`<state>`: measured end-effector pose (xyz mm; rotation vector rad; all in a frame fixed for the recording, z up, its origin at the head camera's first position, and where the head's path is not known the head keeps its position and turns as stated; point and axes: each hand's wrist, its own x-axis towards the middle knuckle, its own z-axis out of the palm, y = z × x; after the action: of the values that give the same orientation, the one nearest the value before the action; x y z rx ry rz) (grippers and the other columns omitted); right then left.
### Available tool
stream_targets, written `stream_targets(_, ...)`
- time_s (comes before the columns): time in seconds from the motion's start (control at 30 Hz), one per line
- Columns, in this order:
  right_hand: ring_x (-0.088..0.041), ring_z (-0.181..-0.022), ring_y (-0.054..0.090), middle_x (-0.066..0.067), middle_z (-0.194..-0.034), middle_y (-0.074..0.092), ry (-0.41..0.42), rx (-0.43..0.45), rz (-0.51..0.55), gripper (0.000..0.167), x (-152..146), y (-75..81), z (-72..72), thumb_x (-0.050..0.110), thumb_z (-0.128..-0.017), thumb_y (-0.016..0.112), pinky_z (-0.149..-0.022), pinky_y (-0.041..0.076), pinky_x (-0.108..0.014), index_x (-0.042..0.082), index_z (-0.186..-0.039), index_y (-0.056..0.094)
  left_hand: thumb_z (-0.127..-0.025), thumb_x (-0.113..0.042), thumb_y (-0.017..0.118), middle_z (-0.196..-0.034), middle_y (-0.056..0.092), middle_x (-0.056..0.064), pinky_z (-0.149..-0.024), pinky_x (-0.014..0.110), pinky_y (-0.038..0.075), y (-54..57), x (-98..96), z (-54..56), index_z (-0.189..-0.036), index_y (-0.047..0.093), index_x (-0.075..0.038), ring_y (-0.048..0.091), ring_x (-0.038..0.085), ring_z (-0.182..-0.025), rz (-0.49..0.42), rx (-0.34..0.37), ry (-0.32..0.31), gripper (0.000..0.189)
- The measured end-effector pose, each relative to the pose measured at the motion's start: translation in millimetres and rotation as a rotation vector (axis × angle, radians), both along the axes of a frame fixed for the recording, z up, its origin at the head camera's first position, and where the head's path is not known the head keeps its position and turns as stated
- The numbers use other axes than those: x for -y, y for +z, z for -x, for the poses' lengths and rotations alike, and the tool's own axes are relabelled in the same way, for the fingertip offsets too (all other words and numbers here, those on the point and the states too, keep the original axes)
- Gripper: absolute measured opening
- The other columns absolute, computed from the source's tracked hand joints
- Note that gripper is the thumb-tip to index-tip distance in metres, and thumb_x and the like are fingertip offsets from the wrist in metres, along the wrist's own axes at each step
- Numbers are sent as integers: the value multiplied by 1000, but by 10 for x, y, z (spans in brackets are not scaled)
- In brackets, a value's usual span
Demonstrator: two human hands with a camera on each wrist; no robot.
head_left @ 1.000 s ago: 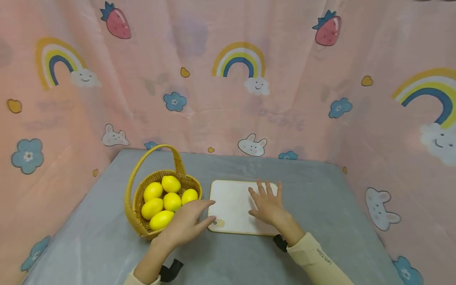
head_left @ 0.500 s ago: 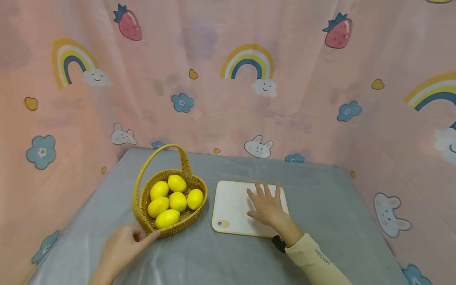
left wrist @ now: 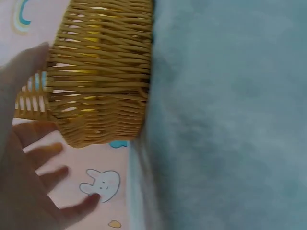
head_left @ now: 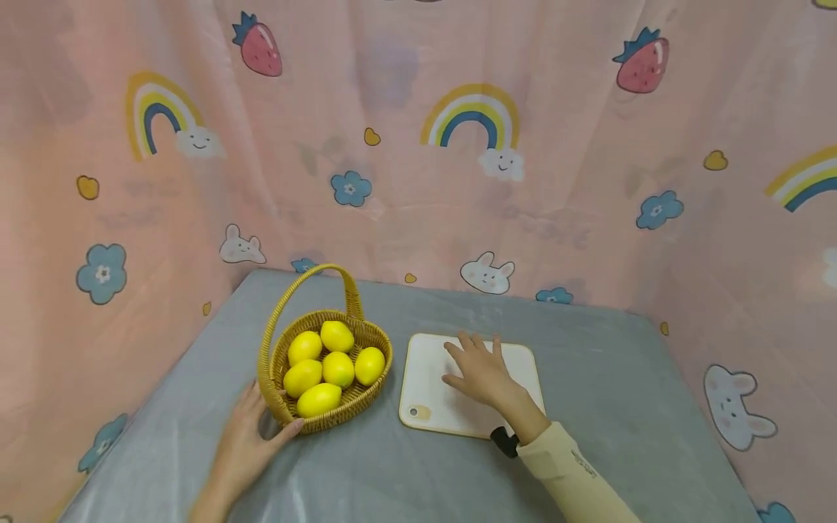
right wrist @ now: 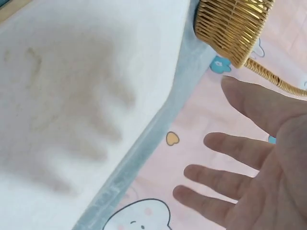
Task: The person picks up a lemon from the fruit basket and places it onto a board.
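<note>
A wicker basket [head_left: 343, 416] with a tall arched handle stands left of centre in the head view, and several yellow lemons [head_left: 338, 370] lie in it. My left hand [head_left: 243, 443] is at its near left side. The thumb tip is right at the rim, and the fingers reach along the outer side. In the left wrist view these fingers [left wrist: 53, 177] are spread, with the basket's woven wall [left wrist: 100, 86] beside them. To the right, my right hand [head_left: 484, 374] hovers palm down, fingers spread, over a white cutting board [head_left: 428, 363]; its shadow falls on the board.
A grey cloth [head_left: 353, 479] covers the table. Pink printed curtains [head_left: 405, 203] close in the back and both sides. The board lies a short way right of the basket, its handle hole at the near left corner.
My left hand has gone from in front of the basket's right side, round to its near left rim. My right hand stays over the board. The head view has swung a little left.
</note>
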<state>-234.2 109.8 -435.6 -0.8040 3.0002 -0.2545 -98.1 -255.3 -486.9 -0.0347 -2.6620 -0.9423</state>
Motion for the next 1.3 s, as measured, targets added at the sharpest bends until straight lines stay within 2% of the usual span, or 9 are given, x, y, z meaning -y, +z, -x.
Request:
stream_targets(0.13, -39, -124, 55, -21, -134, 59, 49, -21, 115, 49, 116, 20, 63, 27, -91, 74, -103, 41, -63, 2, -132, 62, -85, -40, 79, -151, 44, 21, -107, 72, 26, -45, -9, -8, -128, 64, -1, 24, 47, -145, 20, -52, 1, 60)
stream_targets(0.2, -38, -120, 59, -19, -129, 63, 70, -8, 194, 46, 195, 61, 86, 23, -91, 74, -99, 48, -57, 0, -129, 63, -85, -40, 80, -150, 45, 20, -107, 71, 29, -50, -23, -10, -126, 66, -1, 29, 47, -143, 26, -68, 17, 59)
stream_targets(0.27, -36, -118, 60, -18, -126, 65, 89, 13, 269, 42, 284, 109, 99, 18, -91, 74, -97, 51, -51, -1, -127, 64, -84, -42, 79, -150, 45, 20, -106, 69, 31, -53, -37, -5, -125, 66, -1, 34, 48, -140, 45, -74, 36, 60)
stream_targets(0.4, -35, -115, 62, -16, -124, 67, 130, 41, 391, 37, 496, 184, 115, 12, -91, 74, -97, 51, -48, -2, -124, 66, -83, -44, 80, -147, 48, 21, -106, 66, 35, -45, -55, 10, -124, 67, 0, 39, 46, -137, 67, -77, 61, 61)
stream_targets(0.57, -35, -106, 65, -18, -121, 68, 212, 100, 506, 36, 775, 190, 152, 8, -90, 74, -89, 55, -46, -5, -122, 66, -83, -42, 81, -144, 49, 25, -109, 62, 35, -62, -70, 20, -124, 67, 2, 43, 44, -136, 64, -87, 68, 62)
stream_targets(0.77, -38, -112, 61, -23, -121, 66, 323, 203, 513, 38, 1035, 118, 175, 3, -88, 75, -94, 53, -48, -10, -122, 64, -83, -41, 81, -141, 53, 24, -105, 62, 39, -84, -58, 16, -122, 68, -2, 49, 44, -130, 79, -133, 67, 57)
stream_targets(0.97, -37, -110, 60, -23, -120, 65, 344, 236, 460, 44, 1210, 52, 195, 4, -83, 79, -89, 53, -46, -10, -122, 64, -81, -36, 84, -138, 56, 24, -104, 60, 42, -122, -44, 39, -126, 66, 0, 53, 44, -126, 69, -182, 53, 61)
stream_targets(1.17, -37, -122, 54, -20, -128, 62, 332, 316, 485, 51, 1311, -15, 235, 5, -82, 81, -101, 48, -48, -7, -128, 62, -83, -33, 83, -149, 44, 25, -109, 61, 35, -177, -49, 53, -139, 54, 3, 42, 44, -136, -2, -167, 25, 73)
stream_targets(1.3, -36, -125, 54, -18, -129, 61, 338, 342, 489, 50, 1377, -45, 254, 3, -82, 81, -104, 47, -48, -6, -128, 62, -84, -31, 82, -153, 38, 24, -111, 62, 31, -189, -41, 41, -138, 55, 3, 35, 45, -140, -64, -148, 13, 70)
